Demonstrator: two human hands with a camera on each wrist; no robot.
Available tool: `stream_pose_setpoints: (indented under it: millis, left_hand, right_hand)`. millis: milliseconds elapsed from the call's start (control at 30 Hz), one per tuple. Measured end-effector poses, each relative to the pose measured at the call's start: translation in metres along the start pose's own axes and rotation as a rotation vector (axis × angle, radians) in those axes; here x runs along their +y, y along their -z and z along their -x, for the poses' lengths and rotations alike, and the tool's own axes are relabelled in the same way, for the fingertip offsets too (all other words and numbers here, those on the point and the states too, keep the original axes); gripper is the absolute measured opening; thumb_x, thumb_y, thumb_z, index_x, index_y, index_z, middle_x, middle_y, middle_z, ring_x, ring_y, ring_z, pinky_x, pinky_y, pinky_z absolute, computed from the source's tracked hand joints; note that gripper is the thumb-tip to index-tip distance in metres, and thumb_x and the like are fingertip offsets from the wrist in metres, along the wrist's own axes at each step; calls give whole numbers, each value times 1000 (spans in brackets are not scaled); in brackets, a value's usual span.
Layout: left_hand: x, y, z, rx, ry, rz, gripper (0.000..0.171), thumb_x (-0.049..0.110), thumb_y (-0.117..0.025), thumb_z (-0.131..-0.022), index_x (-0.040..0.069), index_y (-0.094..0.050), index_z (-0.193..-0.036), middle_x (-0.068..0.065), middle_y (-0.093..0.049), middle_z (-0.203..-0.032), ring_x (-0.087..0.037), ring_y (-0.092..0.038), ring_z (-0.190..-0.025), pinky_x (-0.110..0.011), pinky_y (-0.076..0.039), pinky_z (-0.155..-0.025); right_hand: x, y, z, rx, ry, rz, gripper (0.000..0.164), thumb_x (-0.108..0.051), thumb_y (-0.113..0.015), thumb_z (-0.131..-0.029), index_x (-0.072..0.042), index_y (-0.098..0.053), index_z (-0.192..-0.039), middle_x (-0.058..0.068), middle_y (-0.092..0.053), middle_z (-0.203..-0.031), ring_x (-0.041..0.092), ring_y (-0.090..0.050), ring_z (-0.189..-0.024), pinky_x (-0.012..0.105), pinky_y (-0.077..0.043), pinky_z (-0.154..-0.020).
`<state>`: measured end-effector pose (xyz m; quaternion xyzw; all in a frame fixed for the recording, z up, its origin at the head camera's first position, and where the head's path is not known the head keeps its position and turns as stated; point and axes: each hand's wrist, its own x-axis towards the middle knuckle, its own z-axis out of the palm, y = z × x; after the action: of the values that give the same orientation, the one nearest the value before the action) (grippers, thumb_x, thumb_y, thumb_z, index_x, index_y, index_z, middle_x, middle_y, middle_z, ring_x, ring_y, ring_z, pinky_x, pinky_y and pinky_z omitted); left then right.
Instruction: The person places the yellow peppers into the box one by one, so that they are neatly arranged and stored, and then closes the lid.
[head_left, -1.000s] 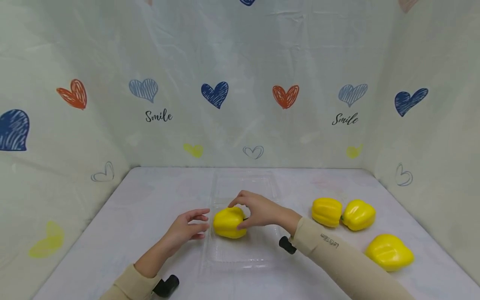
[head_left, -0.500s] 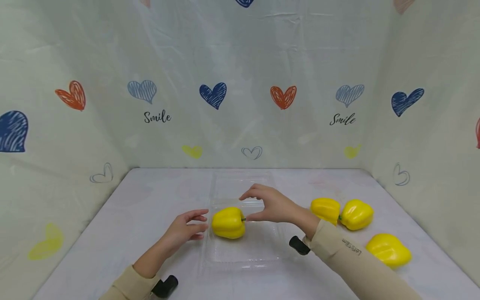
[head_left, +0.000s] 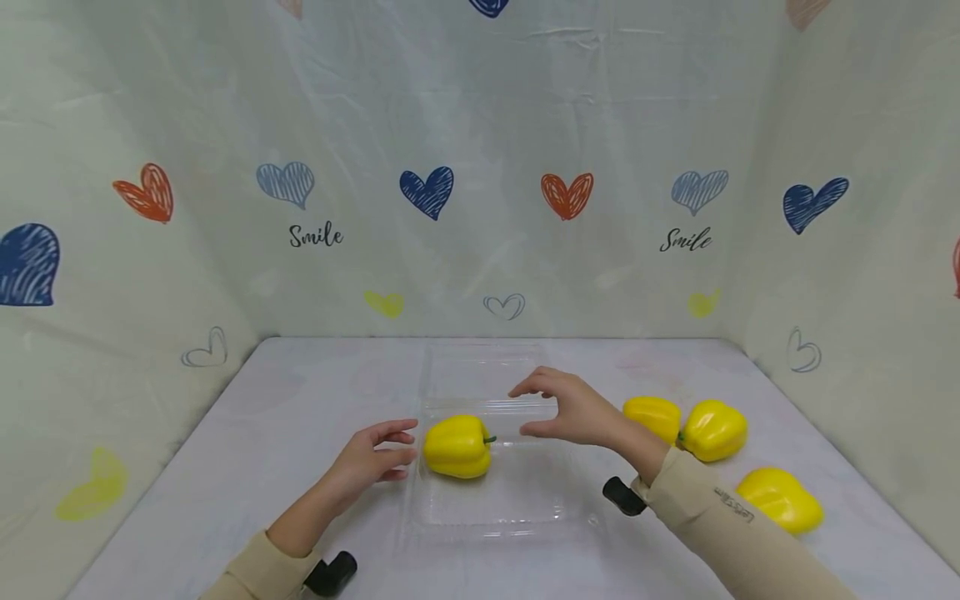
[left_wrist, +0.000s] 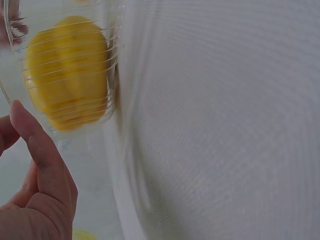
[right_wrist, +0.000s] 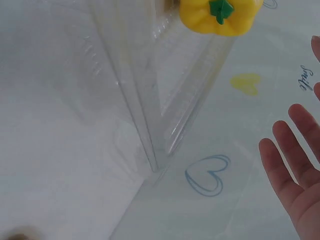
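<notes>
A yellow bell pepper point(head_left: 456, 447) with a green stem lies on its side in the left part of a clear plastic clamshell container point(head_left: 517, 500). My left hand point(head_left: 362, 462) is at the container's left edge, fingers loosely bent and thumb apart. In the left wrist view, the thumb point(left_wrist: 37, 137) tip is right at the clear rim, and the pepper point(left_wrist: 70, 75) shows through the ribbed wall. My right hand point(head_left: 573, 408) hovers over the container's right side, thumb and fingers spread around nothing. The right wrist view shows its fingers point(right_wrist: 290, 155) extended, away from the pepper point(right_wrist: 220, 15).
Two more yellow bell peppers point(head_left: 715, 429) lie together on the table at right, one partly behind the right forearm. Nearer stands another yellow piece point(head_left: 783, 498) with a tapered end, partly covered by the sleeve. The container's lid point(head_left: 483, 367) lies folded back behind its base.
My right hand has let go of the bell pepper and drawn back to the right, its fingers spreading. The pepper stays in the container. My left hand has hardly moved.
</notes>
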<state>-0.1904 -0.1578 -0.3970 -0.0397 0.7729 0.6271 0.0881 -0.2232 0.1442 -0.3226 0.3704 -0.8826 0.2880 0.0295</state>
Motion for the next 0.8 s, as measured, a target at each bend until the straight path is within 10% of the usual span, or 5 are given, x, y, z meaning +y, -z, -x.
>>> stream_pose_setpoints:
  millis: [800]
  left_hand:
    - [0, -1, -1, 9, -3, 7, 46, 7, -70, -83, 6, -57, -126, -10, -56, -107, -19, -60, -79, -33, -56, -70]
  right_hand:
    - [43, 5, 37, 132, -42, 38, 33, -13, -78, -76, -11, -65, -106, -5, -61, -101, 19, -56, -93, 42, -50, -81]
